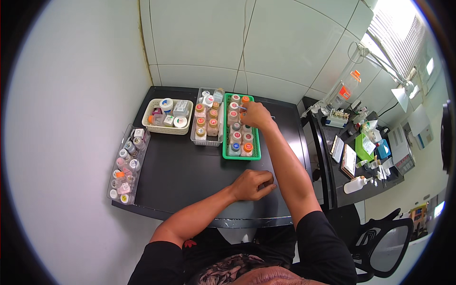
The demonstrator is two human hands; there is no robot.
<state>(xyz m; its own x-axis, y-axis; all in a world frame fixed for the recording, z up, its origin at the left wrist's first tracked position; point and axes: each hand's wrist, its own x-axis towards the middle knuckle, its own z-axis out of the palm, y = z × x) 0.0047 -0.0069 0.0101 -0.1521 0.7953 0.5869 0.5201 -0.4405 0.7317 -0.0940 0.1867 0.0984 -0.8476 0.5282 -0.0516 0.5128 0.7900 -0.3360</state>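
Observation:
My right hand point(258, 115) reaches over the far right part of a green plastic basket point(257, 154), with its fingers pinched together. A thin pale stick-like thing point(242, 108) juts left from the fingertips, over the bottles; its kind is too small to tell. Rows of small bottles with white, orange, blue and grey caps stand in the basket, among them an orange-capped bottle point(247, 149) and a blue-capped bottle point(235, 149). My left hand point(254, 184) rests on the black table point(190, 175), nearer to me, fingers curled in with nothing showing in them.
Left of the green basket stands a clear tray point(209, 142) of gold-capped bottles, then a cream basket point(167, 129) of jars. A long clear bin point(129, 164) of jars lines the left edge. To the right are a cluttered side desk point(361, 192) and a black chair point(380, 237).

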